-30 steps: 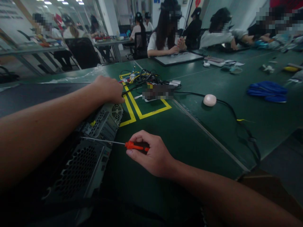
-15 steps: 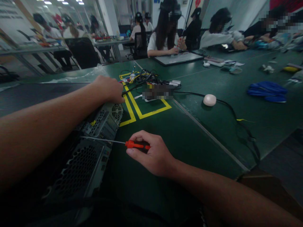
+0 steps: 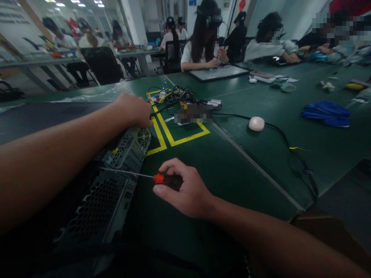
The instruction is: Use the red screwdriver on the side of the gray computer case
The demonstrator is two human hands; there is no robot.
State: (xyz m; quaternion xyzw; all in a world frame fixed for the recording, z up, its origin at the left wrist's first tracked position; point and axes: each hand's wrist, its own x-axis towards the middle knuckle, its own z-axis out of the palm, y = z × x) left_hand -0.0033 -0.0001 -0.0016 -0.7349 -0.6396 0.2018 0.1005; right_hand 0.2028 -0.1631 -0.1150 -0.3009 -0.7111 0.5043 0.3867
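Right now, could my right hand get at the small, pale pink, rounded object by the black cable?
Probably yes: nothing visible stands between your right hand and the pale pink, rounded object, though that hand might first need to release the red-and-black screwdriver it holds.

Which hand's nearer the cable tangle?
Left. The left hand is just left of the cable tangle, by the computer's far corner. The right hand is farther off, on the wearer's side of the tangle, holding the screwdriver.

Computer case (image 3: 98, 204): yellow sticker (image 3: 115, 151), left of centre; I can't read it.
Wall (image 3: 11, 29): blurred lettering (image 3: 13, 8), upper left, unreadable.
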